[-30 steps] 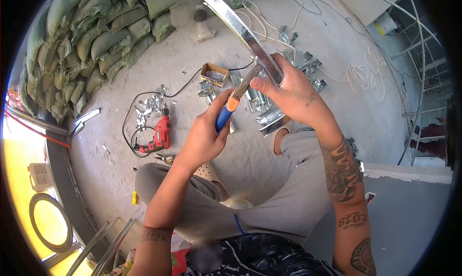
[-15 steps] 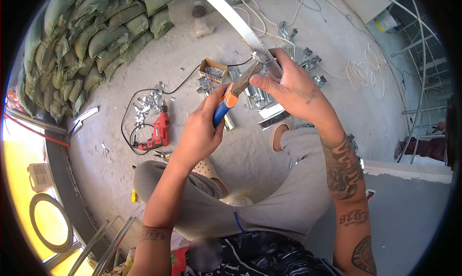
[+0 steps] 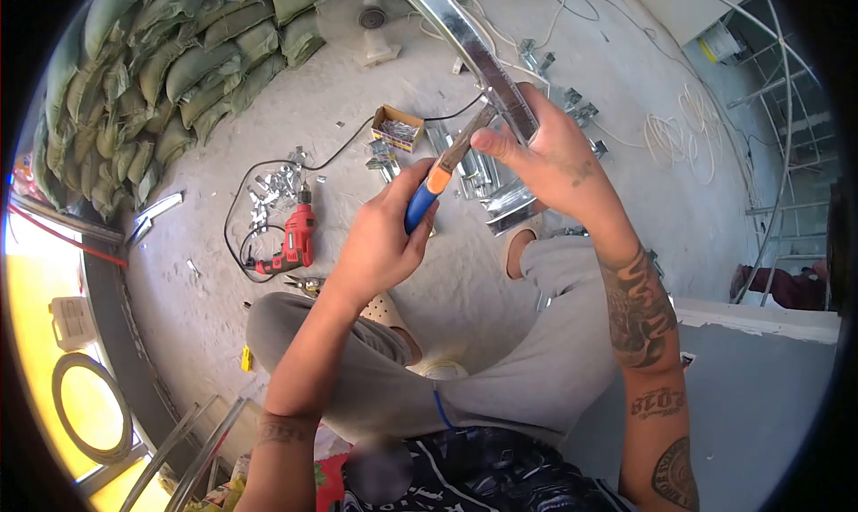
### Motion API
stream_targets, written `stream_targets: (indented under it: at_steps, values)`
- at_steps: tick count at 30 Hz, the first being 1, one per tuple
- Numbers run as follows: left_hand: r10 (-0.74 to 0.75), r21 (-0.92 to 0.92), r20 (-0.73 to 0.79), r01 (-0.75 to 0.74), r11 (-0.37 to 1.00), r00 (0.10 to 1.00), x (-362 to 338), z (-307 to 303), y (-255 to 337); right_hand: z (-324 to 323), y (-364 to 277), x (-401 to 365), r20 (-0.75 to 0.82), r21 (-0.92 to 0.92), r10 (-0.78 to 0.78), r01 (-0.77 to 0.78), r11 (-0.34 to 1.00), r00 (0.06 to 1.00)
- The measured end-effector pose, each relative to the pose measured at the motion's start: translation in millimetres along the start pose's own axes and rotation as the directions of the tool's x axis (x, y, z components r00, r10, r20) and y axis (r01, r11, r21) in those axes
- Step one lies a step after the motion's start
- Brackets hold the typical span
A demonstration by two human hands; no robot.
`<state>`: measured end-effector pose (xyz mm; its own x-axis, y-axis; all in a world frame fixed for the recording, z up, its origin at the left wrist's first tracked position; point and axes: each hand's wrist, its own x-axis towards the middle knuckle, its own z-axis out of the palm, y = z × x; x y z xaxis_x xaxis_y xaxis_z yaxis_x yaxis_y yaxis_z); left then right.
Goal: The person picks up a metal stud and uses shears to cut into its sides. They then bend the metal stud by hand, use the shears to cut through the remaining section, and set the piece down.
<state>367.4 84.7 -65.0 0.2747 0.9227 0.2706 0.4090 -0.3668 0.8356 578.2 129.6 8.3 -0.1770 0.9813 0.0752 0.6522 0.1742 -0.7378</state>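
My left hand (image 3: 380,239) is wrapped round a tool with a blue and orange handle (image 3: 427,195). Its worn, brown-grey flat end points up and right, with the tip right at the side of a metal channel strip. The strip (image 3: 478,56) is long, shiny and bent, running up toward the top of the view. My right hand (image 3: 559,159) grips its lower end, thumb on the near side and fingers behind. Between my legs and just beneath this hand lies another metal channel piece (image 3: 512,210).
A red power drill (image 3: 298,237) lies on the floor at left, its black cord looping round small metal pieces (image 3: 273,190). An open box of fasteners (image 3: 398,128) stands ahead. Pliers (image 3: 306,284) lie by my left knee. Green sandbags (image 3: 197,74) are stacked at upper left; white cable (image 3: 684,128) lies right.
The metal strip has turned and shifted slightly right, showing its hollow channel side. The tool in my left hand has moved a little right and its tip up along with the strip.
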Motion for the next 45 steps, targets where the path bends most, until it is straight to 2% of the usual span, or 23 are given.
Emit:
stream_targets:
  at_steps: [1,3,6,10,15,20,22,24,29,31,32,33,34,35,37,38,39,40,41,43,45]
  values:
    - [0.001,0.0,0.0,-0.001,1.0,1.0,-1,-1,2,1,1,0,-0.068,0.0,-0.039,0.039,0.999,0.997]
    - [-0.083,-0.02,0.055,0.084,0.996,0.995,-1,-4,8,1,-1,-1,-0.06,-0.013,-0.027,0.026,1.0,0.998]
    - [-0.1,-0.05,0.068,0.104,0.993,0.993,-1,-7,12,1,-5,-1,-0.047,-0.026,-0.002,0.001,1.0,0.999]
    - [-0.01,-0.045,0.009,0.01,0.999,1.0,-3,-3,2,2,-4,-2,-0.021,-0.034,-0.003,0.003,0.999,1.0]
    - [-0.125,-0.032,0.087,0.128,0.991,0.988,-4,-6,8,1,-9,0,-0.01,-0.076,0.042,-0.043,0.996,0.999]
    - [-0.125,0.009,0.051,0.125,0.992,0.991,-2,-6,10,6,-4,1,-0.032,-0.115,0.083,-0.086,0.99,0.996]
    - [-0.145,0.022,0.06,0.144,0.989,0.988,-1,-7,12,9,4,4,-0.133,-0.066,-0.041,0.033,0.997,0.99]
    - [-0.074,-0.069,0.058,0.078,0.995,0.996,-2,-6,12,6,3,4,-0.116,-0.046,-0.033,0.027,0.999,0.993]
    - [-0.1,-0.045,0.039,0.101,0.994,0.994,-2,-8,14,6,13,6,-0.095,0.036,-0.043,0.047,0.998,0.995]
    - [-0.105,-0.055,0.036,0.107,0.993,0.994,-3,-11,15,1,19,8,0.219,0.204,0.091,-0.137,0.969,0.972]
    - [-0.105,-0.05,0.037,0.106,0.993,0.994,-3,-16,11,0,23,11,0.216,0.186,0.095,-0.136,0.973,0.972]
    - [-0.096,-0.048,0.04,0.098,0.994,0.995,-2,-20,7,-1,29,14,0.306,0.487,0.065,-0.215,0.847,0.95]
    - [-0.193,-0.098,0.085,0.2,0.975,0.978,-6,-28,8,-3,34,15,0.372,0.724,0.007,-0.295,0.624,0.928]
    - [-0.303,-0.285,0.149,0.334,0.898,0.941,-6,-35,6,-6,37,17,0.353,0.711,0.013,-0.278,0.646,0.935]
    - [-0.394,-0.426,0.176,0.431,0.795,0.902,-4,-46,-5,-9,40,19,0.466,0.872,-0.2,-0.409,0.269,0.862]
    - [-0.396,-0.599,0.19,0.426,0.678,0.898,-1,-49,-7,-10,41,20,0.468,0.882,-0.257,-0.426,0.204,0.846]
    - [-0.399,-0.742,0.208,0.41,0.531,0.893,3,-50,-7,-12,40,19,0.461,0.883,-0.253,-0.414,0.22,0.85]
    - [-0.402,-0.775,0.268,0.444,0.45,0.876,5,-56,-4,-12,39,18,0.462,0.887,-0.271,-0.435,0.156,0.845]
    - [-0.394,-0.777,0.268,0.439,0.452,0.879,7,-59,-9,-12,38,17,0.462,0.885,-0.289,-0.457,0.088,0.838]
    - [-0.482,-0.813,0.315,0.495,0.308,0.817,7,-62,-24,-11,37,17,0.46,0.885,-0.29,-0.46,0.074,0.839]
    - [-0.491,-0.813,0.321,0.502,0.295,0.81,8,-61,-27,-12,36,16,0.463,0.877,-0.31,-0.48,0.023,0.831]
